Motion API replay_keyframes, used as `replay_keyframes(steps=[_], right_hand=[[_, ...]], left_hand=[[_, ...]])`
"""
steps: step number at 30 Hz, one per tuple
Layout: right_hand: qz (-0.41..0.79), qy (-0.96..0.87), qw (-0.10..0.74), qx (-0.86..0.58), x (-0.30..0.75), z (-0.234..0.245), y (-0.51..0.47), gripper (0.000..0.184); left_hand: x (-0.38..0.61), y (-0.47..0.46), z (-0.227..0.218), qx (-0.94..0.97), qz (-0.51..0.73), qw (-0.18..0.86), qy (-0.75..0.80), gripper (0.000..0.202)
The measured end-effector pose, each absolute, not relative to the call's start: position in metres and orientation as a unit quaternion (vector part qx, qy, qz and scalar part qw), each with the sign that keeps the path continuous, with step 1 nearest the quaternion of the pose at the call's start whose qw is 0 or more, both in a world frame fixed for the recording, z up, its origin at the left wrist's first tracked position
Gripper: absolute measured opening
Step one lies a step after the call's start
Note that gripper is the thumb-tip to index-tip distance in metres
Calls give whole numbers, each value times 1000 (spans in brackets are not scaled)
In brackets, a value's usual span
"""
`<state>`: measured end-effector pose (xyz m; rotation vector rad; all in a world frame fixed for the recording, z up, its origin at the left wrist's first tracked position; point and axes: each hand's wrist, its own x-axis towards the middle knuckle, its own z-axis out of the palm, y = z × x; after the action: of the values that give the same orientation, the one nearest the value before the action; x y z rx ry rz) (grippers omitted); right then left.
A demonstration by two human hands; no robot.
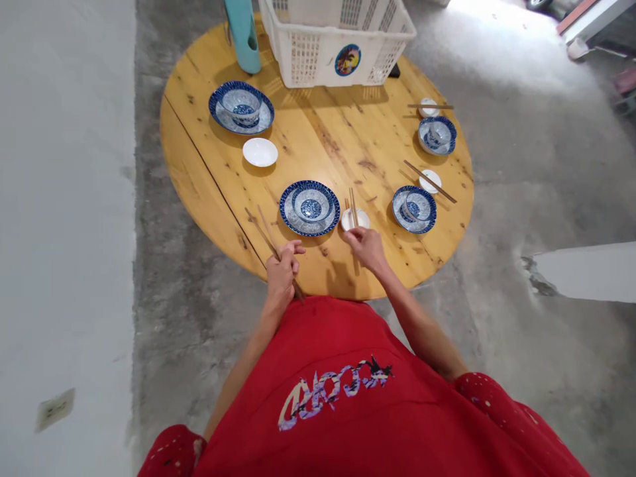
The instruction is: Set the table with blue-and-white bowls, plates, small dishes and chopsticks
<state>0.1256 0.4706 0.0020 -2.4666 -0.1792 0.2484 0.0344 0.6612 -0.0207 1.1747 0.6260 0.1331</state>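
Observation:
My right hand [366, 248] pinches a pair of chopsticks [354, 207] over a small white dish [363, 219] near the front of the round table. Closed around another pair of chopsticks [262, 232], my left hand [284, 264] hovers at the table's front edge. Between and beyond my hands lies a blue-rimmed plate [286, 213] with a patterned bowl [311, 207] in it. To the right of the small dish, a second blue-rimmed plate [396, 211] carries a bowl [416, 207].
The wooden table [318, 142] also bears a plate with bowl [241, 108], a white oval dish [260, 152], and a plate with bowl [437, 136]. Chopsticks [430, 181] rest across a small dish [430, 176]. A white crate [318, 56] and turquoise container [243, 36] stand at the back.

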Motion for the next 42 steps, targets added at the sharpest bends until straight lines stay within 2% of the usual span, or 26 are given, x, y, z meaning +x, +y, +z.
replay_keyframes(steps=[2, 4, 8, 15, 22, 25, 31, 34, 39, 42], right_hand=[[166, -144, 407, -887, 99, 4, 490, 28], [216, -195, 444, -848, 78, 6, 508, 30], [264, -226, 458, -818, 58, 5, 531, 32], [256, -218, 444, -831, 41, -5, 546, 30], [394, -116, 552, -726, 21, -1, 552, 41], [415, -106, 564, -706, 21, -2, 547, 44], [388, -135, 547, -729, 28, -12, 539, 43], [322, -174, 518, -773, 33, -12, 537, 39], [139, -280, 351, -883, 36, -9, 527, 26], [106, -316, 266, -904, 31, -12, 522, 23]], left_hand=[[41, 662, -14, 501, 41, 822, 267, 37], [47, 663, -9, 470, 28, 847, 245, 38], [52, 664, -6, 437, 24, 868, 237, 39], [41, 672, -10, 432, -7, 872, 228, 42], [26, 680, -20, 432, -7, 869, 240, 37], [20, 678, -21, 429, -2, 870, 242, 39], [15, 674, -16, 522, 74, 806, 269, 39], [12, 670, -9, 589, 120, 746, 288, 40], [7, 645, -3, 699, 115, 649, 280, 37], [4, 634, -5, 731, 101, 602, 306, 26]])
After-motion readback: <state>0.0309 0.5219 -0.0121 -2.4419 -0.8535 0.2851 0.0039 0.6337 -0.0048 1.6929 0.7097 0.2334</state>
